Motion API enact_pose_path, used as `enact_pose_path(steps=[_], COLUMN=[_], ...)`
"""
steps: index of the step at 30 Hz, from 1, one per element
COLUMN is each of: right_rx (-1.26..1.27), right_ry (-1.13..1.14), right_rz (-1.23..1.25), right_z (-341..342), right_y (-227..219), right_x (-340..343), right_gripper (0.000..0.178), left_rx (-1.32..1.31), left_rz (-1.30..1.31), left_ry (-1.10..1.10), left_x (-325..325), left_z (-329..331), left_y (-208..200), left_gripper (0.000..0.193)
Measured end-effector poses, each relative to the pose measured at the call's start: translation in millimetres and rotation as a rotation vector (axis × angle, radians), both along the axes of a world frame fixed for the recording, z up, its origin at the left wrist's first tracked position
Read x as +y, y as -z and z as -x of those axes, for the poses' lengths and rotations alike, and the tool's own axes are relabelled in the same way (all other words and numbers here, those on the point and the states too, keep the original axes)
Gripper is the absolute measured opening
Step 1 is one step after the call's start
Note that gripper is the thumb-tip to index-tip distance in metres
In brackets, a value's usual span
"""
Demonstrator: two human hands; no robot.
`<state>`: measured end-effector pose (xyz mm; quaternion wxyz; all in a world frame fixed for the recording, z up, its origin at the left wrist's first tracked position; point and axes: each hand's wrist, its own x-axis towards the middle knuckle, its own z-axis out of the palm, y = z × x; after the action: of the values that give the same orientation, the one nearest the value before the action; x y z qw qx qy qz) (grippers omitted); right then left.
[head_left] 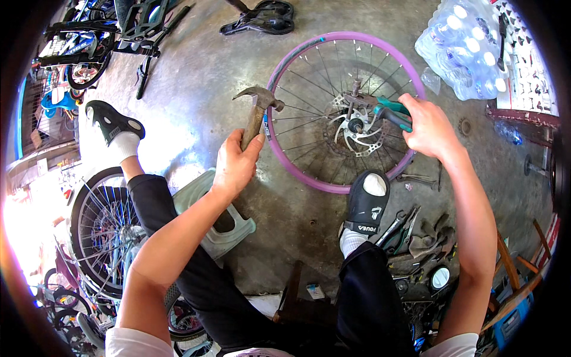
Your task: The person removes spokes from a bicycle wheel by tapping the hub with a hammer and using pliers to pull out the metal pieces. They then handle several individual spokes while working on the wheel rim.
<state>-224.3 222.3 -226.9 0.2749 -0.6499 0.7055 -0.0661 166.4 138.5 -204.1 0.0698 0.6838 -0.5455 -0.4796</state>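
My left hand is closed around the wooden handle of a claw hammer, raised near the left side of a bicycle wheel. The wheel has a purple rim and lies on the floor. In my right hand are pliers with green and dark handles, reaching over the wheel from the right. A small upright metal piece stands at the pliers' jaws; whether they clamp it I cannot tell. Close below the jaws, a silver disc brake rotor surrounds the hub. My right shoe is against the rim.
A black saddle lies beyond the wheel. Wrapped bottles stand far right. Hand tools and a round mirror lie near right. A pale plastic stool is between my legs; bicycles crowd the left.
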Motion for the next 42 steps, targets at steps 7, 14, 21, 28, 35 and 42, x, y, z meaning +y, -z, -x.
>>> enact_pose_path(steps=[7, 14, 21, 28, 35, 42], right_rx=[-0.014, -0.008, -0.004, 0.042, -0.006, -0.058], right_ry=[0.026, 0.048, 0.021, 0.042, 0.119, 0.096], right_rz=[-0.069, -0.076, -0.105, -0.086, -0.050, -0.047], right_z=[-2, -6, -8, 1, -3, -14], right_y=[12, 13, 7, 15, 1, 5], right_x=[3, 7, 6, 20, 19, 5], right_gripper=[0.049, 0.050, 0.045, 0.047, 0.050, 0.046], left_rx=[0.009, -0.105, -0.296, -0.636, -0.210, 0.073], left_rz=[0.016, 0.418, 0.689, -0.351, 0.099, -0.062], left_ry=[0.107, 0.751, 0.808, 1.119, 0.452, 0.219], left_x=[-7, -55, -112, -90, -88, -39], left_z=[4, 63, 186, 150, 78, 70], left_y=[-6, -61, -205, -91, -139, -126], left_gripper=[0.038, 0.034, 0.039, 0.065, 0.033, 0.033])
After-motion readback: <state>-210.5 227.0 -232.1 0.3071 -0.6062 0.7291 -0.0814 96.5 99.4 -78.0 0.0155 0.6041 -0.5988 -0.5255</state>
